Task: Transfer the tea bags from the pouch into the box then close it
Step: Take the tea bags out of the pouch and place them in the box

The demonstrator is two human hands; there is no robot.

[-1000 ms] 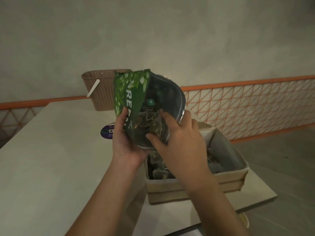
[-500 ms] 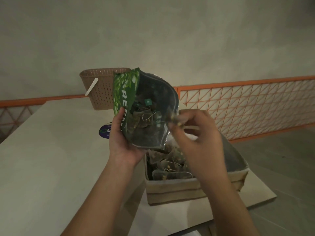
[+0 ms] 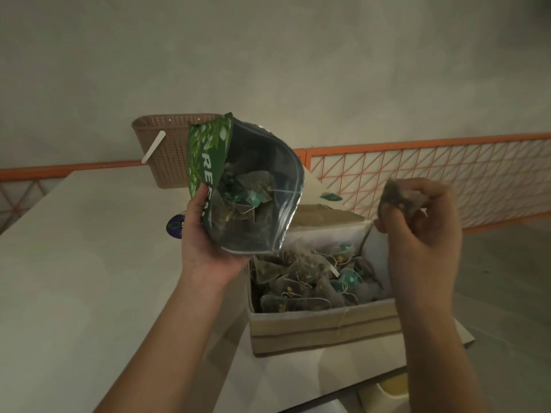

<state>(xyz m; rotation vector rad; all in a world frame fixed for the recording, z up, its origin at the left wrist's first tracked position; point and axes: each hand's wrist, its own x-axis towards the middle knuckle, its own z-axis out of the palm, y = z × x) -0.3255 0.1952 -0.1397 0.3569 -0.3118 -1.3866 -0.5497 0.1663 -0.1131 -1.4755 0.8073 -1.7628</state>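
While dim light flattens the colours, a pale table (image 3: 74, 278) fills the left and near part of the scene, with an orange-railed lattice fence (image 3: 432, 174) running along the far right. On the table's right end stands an open cardboard box (image 3: 322, 326), its lid flap raised at the far side, and loose tea bags in the box (image 3: 307, 272) lie heaped inside it with strings and teal tags showing. Far left of the box sits a brown perforated basket (image 3: 167, 150) with a white stick leaning from its side. In front of the basket, above the box's left edge, a green pouch (image 3: 238, 189) is held tilted with its open mouth facing the camera; more tea bags lie inside it. The left hand (image 3: 208, 242) grips the pouch from below, thumb curled over the printed front and fingers wrapped behind. To the right, above the box's right wall, the right hand (image 3: 417, 231) has its fingers curled, pinching one tea bag (image 3: 396, 201) between thumb and fingertips. A small purple round item (image 3: 174, 226) peeks out just left of the left hand.
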